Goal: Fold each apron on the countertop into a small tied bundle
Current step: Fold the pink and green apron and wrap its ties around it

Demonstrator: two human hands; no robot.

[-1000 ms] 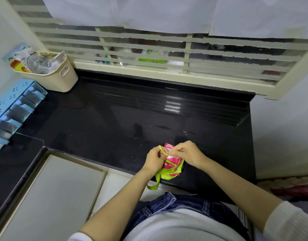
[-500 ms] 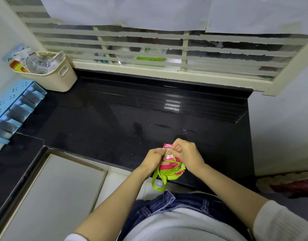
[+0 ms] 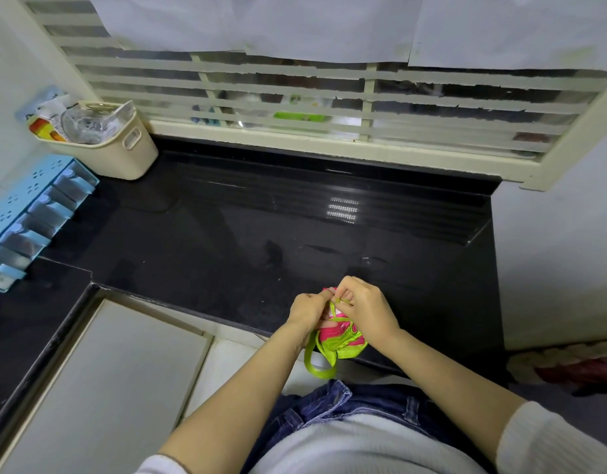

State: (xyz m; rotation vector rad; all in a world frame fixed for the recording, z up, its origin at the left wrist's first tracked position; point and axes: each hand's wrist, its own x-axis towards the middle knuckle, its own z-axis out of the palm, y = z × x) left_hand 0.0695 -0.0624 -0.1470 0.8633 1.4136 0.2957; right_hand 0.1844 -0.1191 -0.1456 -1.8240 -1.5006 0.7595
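Observation:
A small folded apron bundle (image 3: pixel 339 340), pink with lime-green trim, sits at the near edge of the black countertop (image 3: pixel 227 241). My left hand (image 3: pixel 307 307) grips the bundle's left side, fingers curled at its top. My right hand (image 3: pixel 362 307) pinches a thin green strap over the bundle's top. A loop of green strap (image 3: pixel 315 366) hangs below the counter edge. Much of the bundle is hidden by both hands.
A cream basket (image 3: pixel 124 148) with packets stands at the back left corner. A blue rack (image 3: pixel 32 213) hangs on the left wall. A louvred window (image 3: pixel 329 97) runs along the back. A white panel (image 3: pixel 100 381) lies lower left.
Both hands have shifted slightly on the bundle while working the green strap at its top. The hanging strap has gone from a loose tail to a loop below the counter edge.

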